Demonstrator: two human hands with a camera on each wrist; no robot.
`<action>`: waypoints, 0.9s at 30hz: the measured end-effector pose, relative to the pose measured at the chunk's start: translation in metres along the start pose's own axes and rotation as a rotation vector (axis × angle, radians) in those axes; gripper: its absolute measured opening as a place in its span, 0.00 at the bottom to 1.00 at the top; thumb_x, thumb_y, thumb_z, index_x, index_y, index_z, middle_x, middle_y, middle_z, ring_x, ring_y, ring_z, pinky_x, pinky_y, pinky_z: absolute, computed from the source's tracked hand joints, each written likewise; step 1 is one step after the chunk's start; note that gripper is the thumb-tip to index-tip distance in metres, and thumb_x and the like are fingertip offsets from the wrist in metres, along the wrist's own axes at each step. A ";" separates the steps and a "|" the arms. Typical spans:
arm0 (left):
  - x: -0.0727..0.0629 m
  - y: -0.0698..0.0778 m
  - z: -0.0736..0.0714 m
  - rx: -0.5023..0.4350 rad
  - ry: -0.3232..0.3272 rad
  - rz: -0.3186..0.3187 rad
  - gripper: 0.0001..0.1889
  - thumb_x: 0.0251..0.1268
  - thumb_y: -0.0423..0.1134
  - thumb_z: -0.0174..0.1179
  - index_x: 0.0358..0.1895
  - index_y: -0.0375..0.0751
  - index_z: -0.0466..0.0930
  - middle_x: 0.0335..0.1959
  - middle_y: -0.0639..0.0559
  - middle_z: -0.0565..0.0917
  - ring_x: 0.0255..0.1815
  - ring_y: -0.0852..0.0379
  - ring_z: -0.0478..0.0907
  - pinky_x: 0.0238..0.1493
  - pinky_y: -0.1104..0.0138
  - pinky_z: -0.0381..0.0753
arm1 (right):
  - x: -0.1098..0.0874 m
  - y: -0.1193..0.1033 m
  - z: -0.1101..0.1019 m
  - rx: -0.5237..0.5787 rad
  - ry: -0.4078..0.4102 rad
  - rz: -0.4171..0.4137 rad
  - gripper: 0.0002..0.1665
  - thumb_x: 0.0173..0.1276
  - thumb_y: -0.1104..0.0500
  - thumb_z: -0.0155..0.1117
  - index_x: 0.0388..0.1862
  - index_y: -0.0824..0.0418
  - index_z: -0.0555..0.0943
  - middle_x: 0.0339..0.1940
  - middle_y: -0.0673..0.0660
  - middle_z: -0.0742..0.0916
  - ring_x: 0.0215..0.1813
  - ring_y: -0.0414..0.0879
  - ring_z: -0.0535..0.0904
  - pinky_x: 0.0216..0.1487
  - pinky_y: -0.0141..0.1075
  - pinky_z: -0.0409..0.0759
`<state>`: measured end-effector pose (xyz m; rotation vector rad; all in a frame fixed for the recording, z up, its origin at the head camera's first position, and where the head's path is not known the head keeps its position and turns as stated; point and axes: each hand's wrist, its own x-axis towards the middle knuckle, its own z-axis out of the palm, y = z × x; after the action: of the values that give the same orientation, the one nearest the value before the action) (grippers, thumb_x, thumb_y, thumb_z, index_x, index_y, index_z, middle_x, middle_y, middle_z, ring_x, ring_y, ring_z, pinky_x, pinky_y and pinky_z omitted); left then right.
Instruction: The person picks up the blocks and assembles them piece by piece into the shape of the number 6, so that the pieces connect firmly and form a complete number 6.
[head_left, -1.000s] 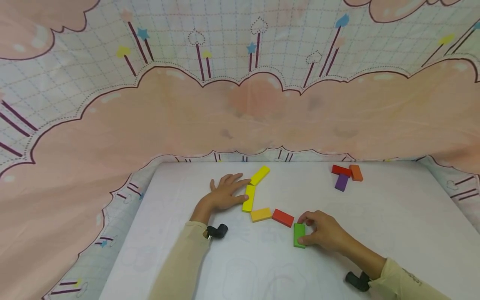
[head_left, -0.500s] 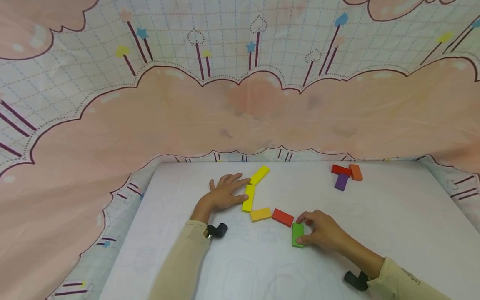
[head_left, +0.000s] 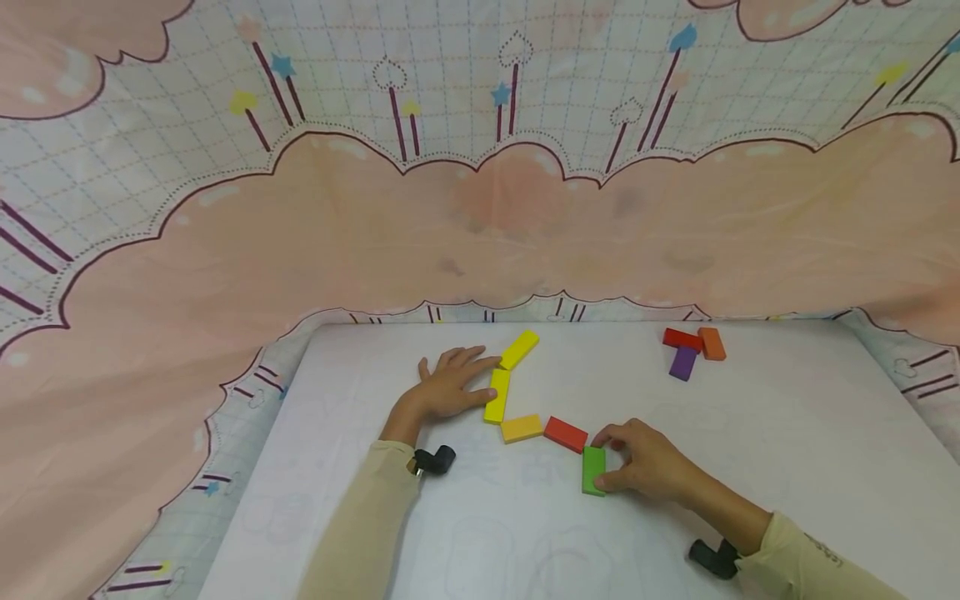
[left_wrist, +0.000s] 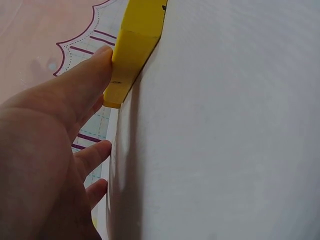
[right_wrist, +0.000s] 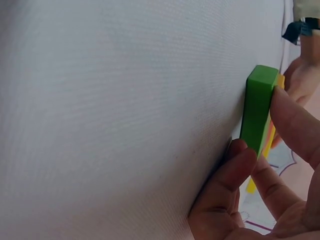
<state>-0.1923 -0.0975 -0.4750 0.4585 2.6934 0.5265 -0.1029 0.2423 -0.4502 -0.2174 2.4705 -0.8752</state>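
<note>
My right hand [head_left: 648,462] holds a green block [head_left: 593,471] between thumb and fingers, flat on the table. Its upper end touches or nearly touches a red block [head_left: 566,434], which meets an orange-yellow block [head_left: 522,428]. A yellow block [head_left: 496,397] runs up from there to a second yellow block [head_left: 520,350], slanted to the right. The left hand [head_left: 448,387] lies with spread, straight fingers. Its thumb touches the side of the lower yellow block, and its index fingertip is at the joint between both. In the right wrist view the green block [right_wrist: 260,105] hides most of the row.
At the back right, a dark red block [head_left: 682,339], an orange block [head_left: 712,343] and a purple block [head_left: 682,364] lie close together on the white table [head_left: 787,433]. A patterned curtain [head_left: 525,250] hangs behind the table's back edge.
The right hand has shifted the green block slightly to the left, toward the red block's end. The left hand and the other blocks stay in place.
</note>
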 end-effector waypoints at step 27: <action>0.001 0.001 0.000 0.012 -0.002 -0.004 0.36 0.72 0.66 0.53 0.80 0.71 0.57 0.85 0.57 0.50 0.85 0.40 0.42 0.71 0.23 0.32 | 0.001 0.007 -0.006 0.053 -0.028 0.031 0.30 0.53 0.50 0.83 0.56 0.48 0.84 0.49 0.53 0.83 0.51 0.47 0.76 0.46 0.41 0.87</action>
<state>-0.1927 -0.0965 -0.4746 0.4562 2.6964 0.5083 -0.1069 0.2504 -0.4515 -0.1719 2.4154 -0.9169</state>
